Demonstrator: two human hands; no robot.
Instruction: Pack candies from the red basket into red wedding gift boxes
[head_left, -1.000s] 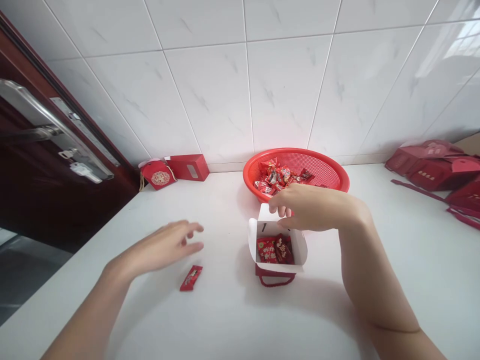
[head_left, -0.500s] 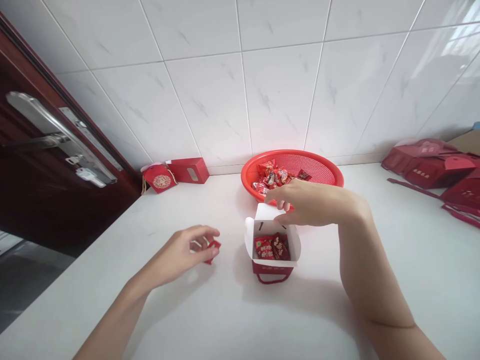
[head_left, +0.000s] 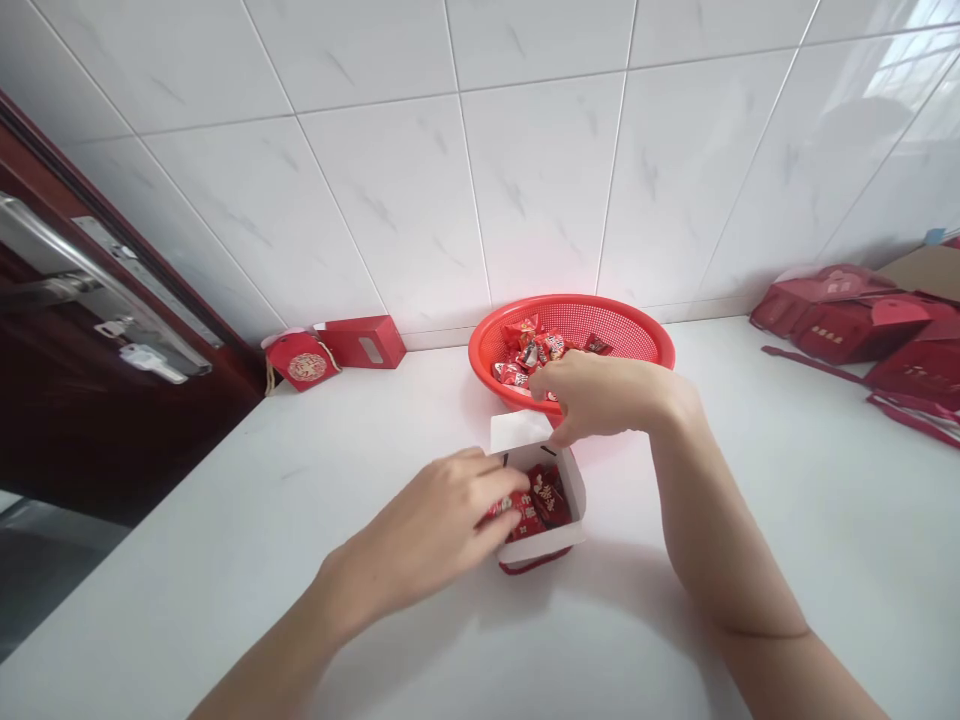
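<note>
Matt paper box (head_left: 541, 544); plastic basket (head_left: 626, 328) (faintly shiny); glossy tiles (head_left: 541, 180).

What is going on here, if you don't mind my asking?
A person has the left hand at an open box, fingers over the wrapped candies inside; whether it holds one is hidden. The right hand is over the near rim of a red basket with more candies, its thumb by the box's raised flap. Other red boxes sit on the right by the wall.
</note>
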